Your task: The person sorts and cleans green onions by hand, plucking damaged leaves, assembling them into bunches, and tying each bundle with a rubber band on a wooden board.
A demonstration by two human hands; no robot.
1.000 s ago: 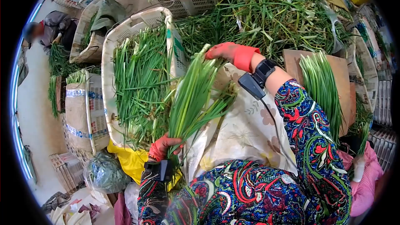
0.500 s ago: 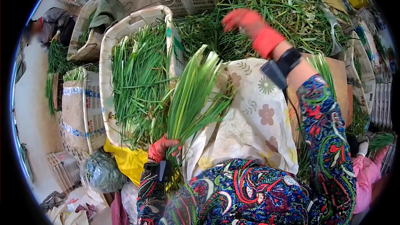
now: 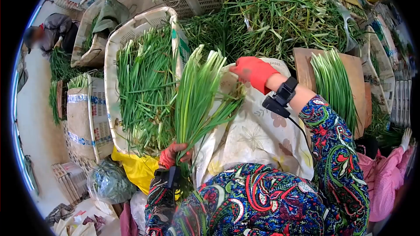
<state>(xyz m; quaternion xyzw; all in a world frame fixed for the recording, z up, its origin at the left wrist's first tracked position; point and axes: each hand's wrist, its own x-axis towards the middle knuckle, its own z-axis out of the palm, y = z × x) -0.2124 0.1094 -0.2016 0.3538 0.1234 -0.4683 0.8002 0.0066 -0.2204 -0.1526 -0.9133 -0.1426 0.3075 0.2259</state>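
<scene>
In my left hand, red-gloved with bare fingertips, is a bunch of green chives. The fingers wrap its lower, leafy part; the pale stem ends fan out upward and away from me. My right hand, in a red glove, hangs beside those stem ends, over a patterned cloth across my lap. Its fingers are drawn together, pointing left; what lies in them is hidden. Some loose, brownish leaves stick out from the bunch's right side, just below that hand.
Left of the bunch stands a white crate full of chives. A heap of loose chive leaves lies ahead. On the right, a neat chive bundle rests on a brown board. Other people sit at right and far left.
My right hand has come back from over the leaf heap toward me, down beside the bunch's stem ends. The bundle on the board is now uncovered. My left hand keeps its hold.
</scene>
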